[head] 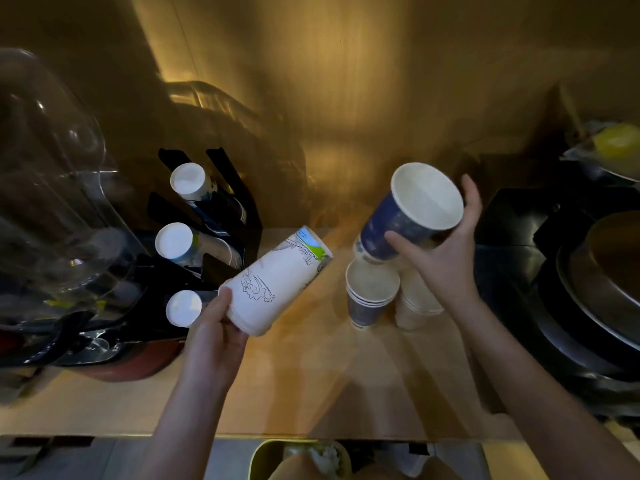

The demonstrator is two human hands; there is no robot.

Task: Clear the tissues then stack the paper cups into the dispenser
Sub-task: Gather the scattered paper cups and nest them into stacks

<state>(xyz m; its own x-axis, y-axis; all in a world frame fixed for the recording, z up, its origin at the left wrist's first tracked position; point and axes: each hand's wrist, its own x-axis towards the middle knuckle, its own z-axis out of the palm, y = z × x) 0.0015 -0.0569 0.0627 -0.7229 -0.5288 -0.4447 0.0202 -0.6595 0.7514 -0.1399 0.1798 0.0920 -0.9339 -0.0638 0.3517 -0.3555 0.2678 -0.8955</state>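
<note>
My left hand (216,336) grips the rim end of a white paper cup stack (277,282) with line drawings and a green-blue patch, tilted with its base pointing up and right. My right hand (446,251) holds a blue paper cup (408,216) by its side, mouth facing up toward me. A black cup dispenser (225,216) stands at the left with three slots, each showing a white cup bottom (188,178). On the counter below my right hand stand a short blue cup stack (370,299) and a white cup stack (415,303).
A large clear plastic container (52,188) fills the left side. Dark round trays or pans (595,306) sit at the right, with a yellow item (616,142) above them. Below the counter's front edge (311,434) is a yellow-green bin (301,459) holding crumpled tissue.
</note>
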